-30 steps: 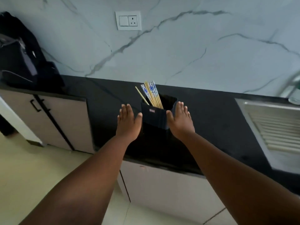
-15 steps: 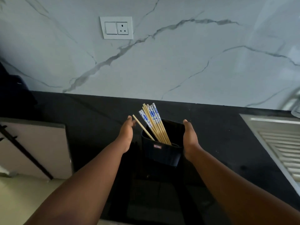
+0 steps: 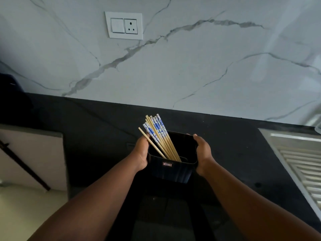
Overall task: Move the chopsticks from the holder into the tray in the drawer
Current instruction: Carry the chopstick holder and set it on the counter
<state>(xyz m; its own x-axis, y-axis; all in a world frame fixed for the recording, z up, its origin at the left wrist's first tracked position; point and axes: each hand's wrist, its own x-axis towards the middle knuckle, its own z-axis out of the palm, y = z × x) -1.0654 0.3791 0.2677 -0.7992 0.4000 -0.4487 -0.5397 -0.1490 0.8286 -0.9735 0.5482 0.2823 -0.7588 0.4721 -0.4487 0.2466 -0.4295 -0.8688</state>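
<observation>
A dark square holder (image 3: 173, 171) stands on the black countertop (image 3: 86, 129). Several wooden chopsticks (image 3: 161, 140), some with blue-and-white patterned tops, lean to the upper left out of it. My left hand (image 3: 141, 153) presses against the holder's left side, its fingers wrapped round the far left corner. My right hand (image 3: 202, 153) clasps the right side, fingertips over the rim. No drawer or tray is in view.
A marble backsplash with a white switch and socket plate (image 3: 124, 26) rises behind the counter. A ribbed metal sink drainboard (image 3: 298, 162) lies at the right. A pale cabinet door (image 3: 26, 153) with a dark handle is at the left, and a dark object (image 3: 10, 87) sits at the far left.
Both hands have closed in from beside the holder and now grip its two sides. The view has moved closer to the counter and tilted up.
</observation>
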